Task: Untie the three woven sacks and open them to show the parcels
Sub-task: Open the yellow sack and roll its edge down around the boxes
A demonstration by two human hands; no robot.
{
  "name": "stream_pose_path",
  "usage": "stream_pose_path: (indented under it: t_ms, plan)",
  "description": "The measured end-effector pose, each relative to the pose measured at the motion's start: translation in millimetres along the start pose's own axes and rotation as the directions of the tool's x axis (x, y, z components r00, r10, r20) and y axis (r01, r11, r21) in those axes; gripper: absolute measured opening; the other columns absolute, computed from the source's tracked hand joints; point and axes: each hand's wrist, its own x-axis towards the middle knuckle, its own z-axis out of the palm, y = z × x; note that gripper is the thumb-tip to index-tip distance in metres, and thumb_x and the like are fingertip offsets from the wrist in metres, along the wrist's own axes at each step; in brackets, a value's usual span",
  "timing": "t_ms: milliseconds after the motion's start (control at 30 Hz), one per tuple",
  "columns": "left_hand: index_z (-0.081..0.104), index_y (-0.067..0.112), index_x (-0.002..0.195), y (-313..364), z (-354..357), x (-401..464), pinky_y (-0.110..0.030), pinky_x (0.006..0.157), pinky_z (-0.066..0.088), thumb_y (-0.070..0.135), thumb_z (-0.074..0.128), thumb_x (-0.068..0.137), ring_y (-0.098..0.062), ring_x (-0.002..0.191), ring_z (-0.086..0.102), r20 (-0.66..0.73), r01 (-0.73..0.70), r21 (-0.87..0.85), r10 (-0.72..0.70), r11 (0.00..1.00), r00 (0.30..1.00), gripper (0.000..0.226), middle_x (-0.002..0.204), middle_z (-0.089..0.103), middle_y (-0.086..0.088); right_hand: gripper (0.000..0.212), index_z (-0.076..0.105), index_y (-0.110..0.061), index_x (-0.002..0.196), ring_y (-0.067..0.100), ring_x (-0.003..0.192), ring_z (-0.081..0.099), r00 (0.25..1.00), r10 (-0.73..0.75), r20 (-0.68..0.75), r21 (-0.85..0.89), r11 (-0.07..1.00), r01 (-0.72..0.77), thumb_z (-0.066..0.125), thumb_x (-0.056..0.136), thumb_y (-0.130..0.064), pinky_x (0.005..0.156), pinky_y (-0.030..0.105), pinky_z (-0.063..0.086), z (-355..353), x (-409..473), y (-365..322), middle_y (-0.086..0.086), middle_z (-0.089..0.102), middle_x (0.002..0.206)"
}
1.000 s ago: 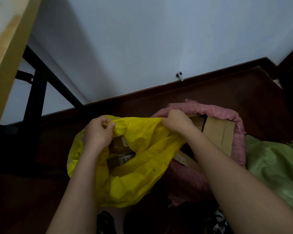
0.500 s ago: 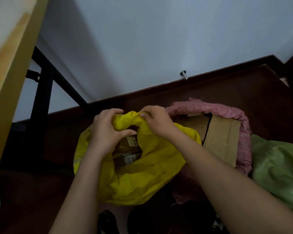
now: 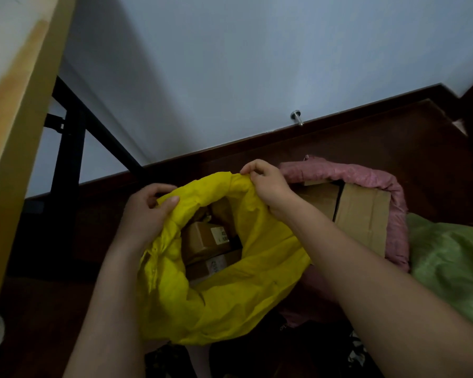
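Since the earlier frame both hands have spread apart, left hand (image 3: 144, 214) and right hand (image 3: 268, 184) each gripping the yellow sack (image 3: 230, 304) rim at centre frame, exposing cardboard parcels (image 3: 205, 238) inside.

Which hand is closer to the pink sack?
The right hand. It grips the yellow sack's rim right beside the pink sack. The left hand grips the rim on the yellow sack's far side, away from the pink one.

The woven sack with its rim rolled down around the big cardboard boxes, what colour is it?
Pink, clearest in the head view.
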Motion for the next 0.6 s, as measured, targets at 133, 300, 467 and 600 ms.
stream_pose_path:
  t_ms: [133, 300, 467, 600]
  plan:
    - [0.068, 0.024, 0.112, 3, 5, 0, -0.042, 0.089, 0.038, 0.021, 0.062, 0.088, -0.027, 0.108, 0.048, -0.102, -0.181, 0.597, 0.298, 0.781, 0.949, 0.025, 0.113, 0.057, -0.004, 0.044, 0.066, -0.027, 0.081, 0.024, 0.112, 0.055, 0.997, 0.025, 0.071, -0.021, 0.999, -0.024, 0.034, 0.099, -0.003, 0.096, 0.04, 0.049, -5, 2, 1, 0.009, 0.061, 0.12]
    - [0.061, 0.028, 0.119, 19, 24, -10, -0.043, 0.092, 0.038, 0.066, 0.057, 0.078, -0.025, 0.11, 0.051, 0.088, -0.134, 0.825, 0.108, 0.549, 0.99, 0.056, 0.113, 0.061, -0.001, 0.038, 0.071, -0.023, 0.086, 0.03, 0.109, 0.06, 0.973, 0.182, 0.144, 0.018, 0.982, -0.186, 0.038, 0.094, -0.006, 0.094, 0.044, 0.052, -10, 5, -3, 0.014, 0.066, 0.115]
    - [0.066, 0.022, 0.108, 7, 26, -4, -0.039, 0.079, 0.049, 0.031, 0.056, 0.093, -0.025, 0.089, 0.059, -0.013, -0.083, 0.558, 0.109, 0.826, 0.994, 0.02, 0.095, 0.065, -0.003, 0.035, 0.068, -0.018, 0.109, 0.016, 0.102, 0.061, 0.961, 0.115, 0.25, -0.045, 0.993, -0.107, 0.065, 0.085, -0.043, 0.088, 0.035, 0.052, -12, -5, -8, 0.003, 0.065, 0.112]
    - [0.068, 0.011, 0.103, 1, 24, 5, -0.032, 0.071, 0.04, 0.019, 0.053, 0.096, -0.022, 0.086, 0.055, -0.109, -0.01, 0.277, 0.042, 0.961, 0.993, 0.019, 0.091, 0.062, -0.004, 0.031, 0.068, -0.012, 0.098, 0.005, 0.073, 0.052, 0.938, -0.161, 0.307, -0.333, 0.905, 0.265, 0.077, 0.078, -0.034, 0.061, 0.022, 0.039, -7, -11, -1, -0.004, 0.059, 0.084]
